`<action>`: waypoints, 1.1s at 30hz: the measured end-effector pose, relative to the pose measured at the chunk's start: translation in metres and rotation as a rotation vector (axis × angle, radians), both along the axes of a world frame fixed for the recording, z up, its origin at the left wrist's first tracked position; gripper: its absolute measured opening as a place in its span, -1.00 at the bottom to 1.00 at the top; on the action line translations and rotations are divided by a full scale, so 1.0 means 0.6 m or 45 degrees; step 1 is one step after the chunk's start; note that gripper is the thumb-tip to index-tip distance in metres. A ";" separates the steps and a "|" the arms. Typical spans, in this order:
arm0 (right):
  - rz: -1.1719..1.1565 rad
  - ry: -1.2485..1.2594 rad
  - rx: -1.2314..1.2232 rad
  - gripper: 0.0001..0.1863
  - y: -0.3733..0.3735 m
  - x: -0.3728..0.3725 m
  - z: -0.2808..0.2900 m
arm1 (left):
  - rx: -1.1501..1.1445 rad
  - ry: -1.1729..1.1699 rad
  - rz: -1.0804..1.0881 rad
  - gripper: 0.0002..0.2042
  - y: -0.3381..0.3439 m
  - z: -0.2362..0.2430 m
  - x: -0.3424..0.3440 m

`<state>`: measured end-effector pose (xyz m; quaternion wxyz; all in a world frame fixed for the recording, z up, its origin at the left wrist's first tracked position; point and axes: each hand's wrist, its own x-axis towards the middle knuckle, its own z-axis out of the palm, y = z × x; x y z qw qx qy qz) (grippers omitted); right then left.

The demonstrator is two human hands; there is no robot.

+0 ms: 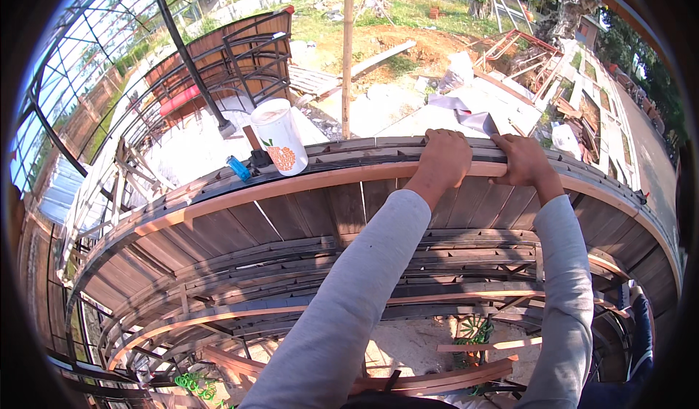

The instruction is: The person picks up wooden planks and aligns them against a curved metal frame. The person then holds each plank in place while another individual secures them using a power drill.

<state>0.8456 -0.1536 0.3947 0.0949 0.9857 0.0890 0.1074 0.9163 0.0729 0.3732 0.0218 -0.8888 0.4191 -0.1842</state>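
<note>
A long reddish-brown wooden strip [349,179] lies along the top of a curved, plank-sided structure. My left hand [443,160] is closed over this strip, knuckles up. Just to its right, my right hand [526,163] grips the rail near the strip's visible right end, with fingers over the top and thumb on the near side. Most of the left fingers are hidden behind the wood. Beyond both hands lies a creased grey strip of sheet material [470,115], its near end close to my right fingers; whether they touch cannot be told.
A white bucket [280,138] with orange print stands on the rail to the left, beside a small blue object [238,167]. Lower curved rails [291,305] run beneath my forearms. An upright pole [347,59] rises beyond. Another person's dark-clothed leg [641,332] shows at lower right.
</note>
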 end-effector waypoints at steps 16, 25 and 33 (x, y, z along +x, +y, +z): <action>0.044 -0.309 0.074 0.19 0.106 0.029 -0.043 | 0.039 0.122 -0.020 -0.43 0.003 -0.007 0.007; 0.096 -0.115 0.302 0.00 0.085 0.031 -0.032 | -0.011 0.048 -0.035 -0.35 -0.004 -0.007 0.003; 0.094 -0.138 0.300 -0.09 0.085 0.031 -0.038 | 0.019 0.011 -0.037 -0.29 0.005 0.000 -0.002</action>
